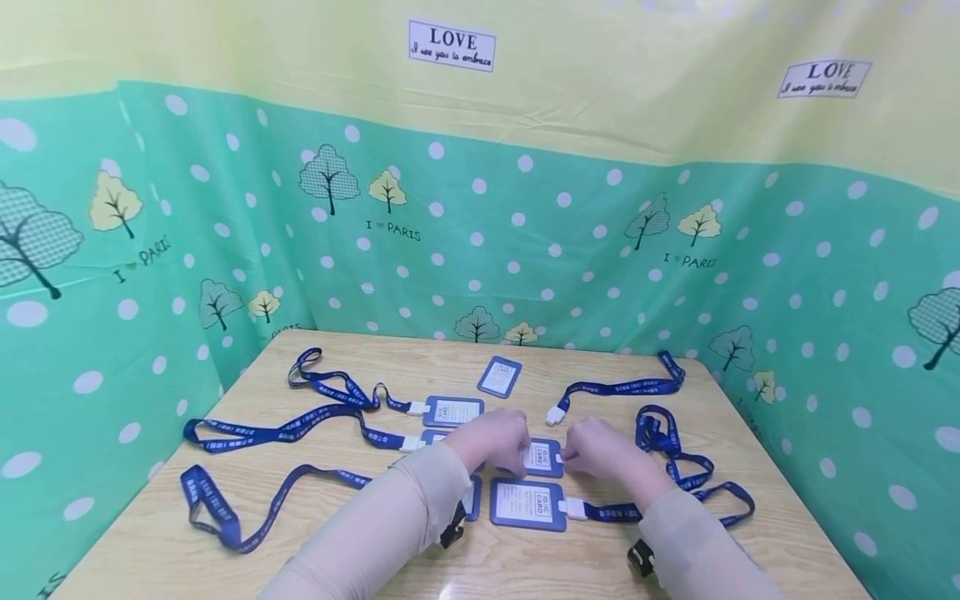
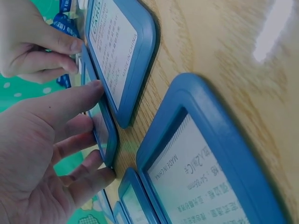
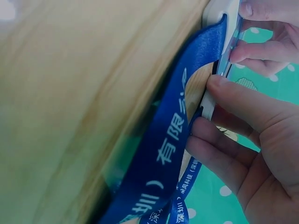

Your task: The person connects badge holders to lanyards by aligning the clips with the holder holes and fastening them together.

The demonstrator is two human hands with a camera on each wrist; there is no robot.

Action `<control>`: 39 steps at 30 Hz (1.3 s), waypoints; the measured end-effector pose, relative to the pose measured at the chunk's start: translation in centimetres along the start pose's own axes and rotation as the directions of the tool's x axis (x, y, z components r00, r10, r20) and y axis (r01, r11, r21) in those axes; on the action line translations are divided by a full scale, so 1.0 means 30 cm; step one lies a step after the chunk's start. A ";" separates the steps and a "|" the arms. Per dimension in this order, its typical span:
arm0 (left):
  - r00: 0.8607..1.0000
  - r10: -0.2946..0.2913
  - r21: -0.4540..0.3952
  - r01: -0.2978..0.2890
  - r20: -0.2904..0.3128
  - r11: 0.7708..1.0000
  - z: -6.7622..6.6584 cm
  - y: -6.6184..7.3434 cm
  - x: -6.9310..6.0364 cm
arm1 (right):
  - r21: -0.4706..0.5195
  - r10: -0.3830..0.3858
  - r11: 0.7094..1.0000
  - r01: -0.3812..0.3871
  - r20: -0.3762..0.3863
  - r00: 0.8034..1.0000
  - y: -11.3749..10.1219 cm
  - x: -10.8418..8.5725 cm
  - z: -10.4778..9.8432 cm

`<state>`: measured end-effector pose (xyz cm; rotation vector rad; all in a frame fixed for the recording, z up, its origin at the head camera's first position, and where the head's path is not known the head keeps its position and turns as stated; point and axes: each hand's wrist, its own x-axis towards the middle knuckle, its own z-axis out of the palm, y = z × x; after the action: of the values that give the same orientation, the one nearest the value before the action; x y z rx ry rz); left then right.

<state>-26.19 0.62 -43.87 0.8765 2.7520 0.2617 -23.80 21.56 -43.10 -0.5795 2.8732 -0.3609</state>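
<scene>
My left hand [image 1: 501, 442] grips a blue ID badge holder [image 1: 546, 457] by its edges, thumb on the near side and fingers on the far side, in the left wrist view. At the holder's right end, my right hand [image 1: 600, 450] pinches a white lanyard clip [image 3: 207, 111] between thumb and fingers. Whether the clip is fastened to the holder is hidden. Just nearer lies another badge holder [image 1: 527, 504], joined by a white clip [image 1: 573, 508] to a blue lanyard [image 3: 161, 154]. Left of it, my sleeve partly covers a further holder [image 1: 471, 500].
On the left, several blue lanyards [image 1: 277, 433] lead to badge holders, one of them an upper holder [image 1: 453, 412]. A loose holder [image 1: 499, 377] lies at the back. Behind it, a lanyard [image 1: 622, 388] with a white clip lies on the wooden table [image 1: 247, 575]. A green curtain [image 1: 525, 275] surrounds the table.
</scene>
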 end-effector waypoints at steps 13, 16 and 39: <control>0.999 0.051 0.048 -0.052 0.008 0.998 0.004 -0.007 0.000 | 0.091 0.054 0.994 -0.056 0.023 0.998 0.019 -0.021 -0.014; 0.997 0.072 0.061 -0.072 0.014 0.995 0.002 -0.007 -0.005 | 0.117 0.057 0.991 -0.060 0.027 0.998 0.021 -0.029 -0.028; 0.904 0.297 0.086 -0.284 -0.308 0.955 -0.187 0.030 -0.067 | 0.130 -0.194 0.947 0.292 -0.494 0.848 0.076 -0.076 -0.297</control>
<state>-25.67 -0.37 -37.94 1.3690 2.9120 0.4392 -24.59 26.29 -34.93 -0.9375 3.1591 -0.9475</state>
